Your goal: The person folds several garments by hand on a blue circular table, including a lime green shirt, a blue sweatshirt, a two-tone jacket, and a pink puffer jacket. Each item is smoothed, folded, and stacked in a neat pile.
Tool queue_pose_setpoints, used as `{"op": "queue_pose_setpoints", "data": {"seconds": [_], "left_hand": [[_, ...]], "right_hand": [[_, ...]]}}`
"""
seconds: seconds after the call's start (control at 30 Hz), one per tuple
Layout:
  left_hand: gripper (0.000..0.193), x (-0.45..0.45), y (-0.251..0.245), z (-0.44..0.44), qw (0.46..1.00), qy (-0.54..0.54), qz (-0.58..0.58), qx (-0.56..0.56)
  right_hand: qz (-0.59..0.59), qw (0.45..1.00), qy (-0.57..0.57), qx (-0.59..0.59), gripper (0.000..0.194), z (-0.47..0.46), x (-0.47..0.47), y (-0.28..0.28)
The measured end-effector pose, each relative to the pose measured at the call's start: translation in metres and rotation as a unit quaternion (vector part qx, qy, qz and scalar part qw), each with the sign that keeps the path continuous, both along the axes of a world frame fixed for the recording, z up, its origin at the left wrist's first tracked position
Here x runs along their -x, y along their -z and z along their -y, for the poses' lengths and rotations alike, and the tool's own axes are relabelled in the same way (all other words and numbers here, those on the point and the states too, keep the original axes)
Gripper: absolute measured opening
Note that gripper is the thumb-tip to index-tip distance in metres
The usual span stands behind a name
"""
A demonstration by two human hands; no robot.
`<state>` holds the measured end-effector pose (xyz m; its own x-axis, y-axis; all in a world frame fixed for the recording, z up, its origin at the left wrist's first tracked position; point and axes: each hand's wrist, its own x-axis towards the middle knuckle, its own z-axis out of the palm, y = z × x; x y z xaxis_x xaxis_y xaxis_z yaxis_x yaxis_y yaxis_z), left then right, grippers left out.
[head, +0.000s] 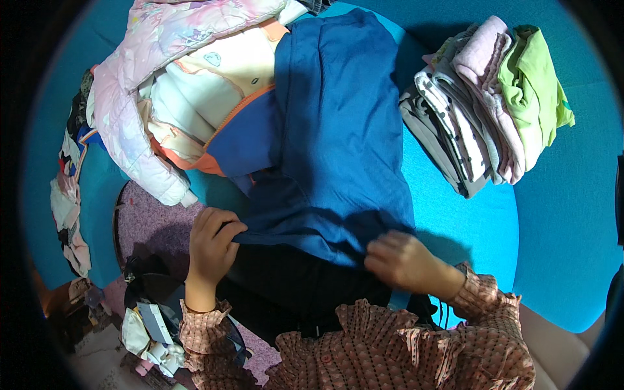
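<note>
A dark blue knit garment (341, 122) lies spread lengthwise on the turquoise sofa, its near edge over the person's black-clad lap. My left hand (214, 243) pinches the left corner of that near edge between thumb and fingers. At the right part of the same edge, my right hand (397, 261) is closed on the fabric, its fingertips partly hidden and slightly blurred. Left of the blue garment, partly beneath it, lies an open garment with an orange zip and cream lining (195, 97). A pale pink quilted jacket (146, 63) wraps around its far left side.
Folded clothes in grey, spotted white, pink and lime green (529, 92) lean together on the turquoise sofa (560, 204) at right. More clothes (68, 209) trail along the left cushion. A dark bin (151, 287) with papers and wrappers stands lower left, on a purple rug (156, 219).
</note>
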<state>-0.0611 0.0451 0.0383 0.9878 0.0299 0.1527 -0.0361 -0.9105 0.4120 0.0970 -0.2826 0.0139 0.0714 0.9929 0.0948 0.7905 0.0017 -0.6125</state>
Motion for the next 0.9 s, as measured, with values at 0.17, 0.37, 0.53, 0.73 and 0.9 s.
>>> {"op": "queue_pose_setpoints", "data": {"seconds": [0.17, 0.37, 0.53, 0.73, 0.9], "left_hand": [[0.028, 0.002, 0.011, 0.001, 0.999, -0.007, 0.024, -0.035], [0.026, 0.004, -0.011, 0.026, 0.988, 0.007, 0.151, -0.026], [0.022, 0.013, -0.014, 0.018, 0.987, -0.052, 0.153, 0.026], [0.015, -0.022, -0.032, 0.031, 0.992, 0.010, 0.108, -0.059], [0.009, -0.090, -0.028, 0.076, 0.975, 0.191, 0.105, -0.033]], "right_hand": [[-0.090, 0.983, -0.103, 0.123, 0.011, 0.018, 0.022, -0.022], [-0.088, 0.986, -0.115, 0.076, 0.021, 0.011, 0.017, -0.020], [-0.129, 0.986, -0.105, 0.008, 0.051, -0.001, 0.034, 0.005], [-0.231, 0.968, -0.046, 0.090, 0.063, -0.005, 0.039, 0.001], [-0.108, 0.980, -0.102, 0.131, 0.065, -0.012, 0.045, 0.007]]}}
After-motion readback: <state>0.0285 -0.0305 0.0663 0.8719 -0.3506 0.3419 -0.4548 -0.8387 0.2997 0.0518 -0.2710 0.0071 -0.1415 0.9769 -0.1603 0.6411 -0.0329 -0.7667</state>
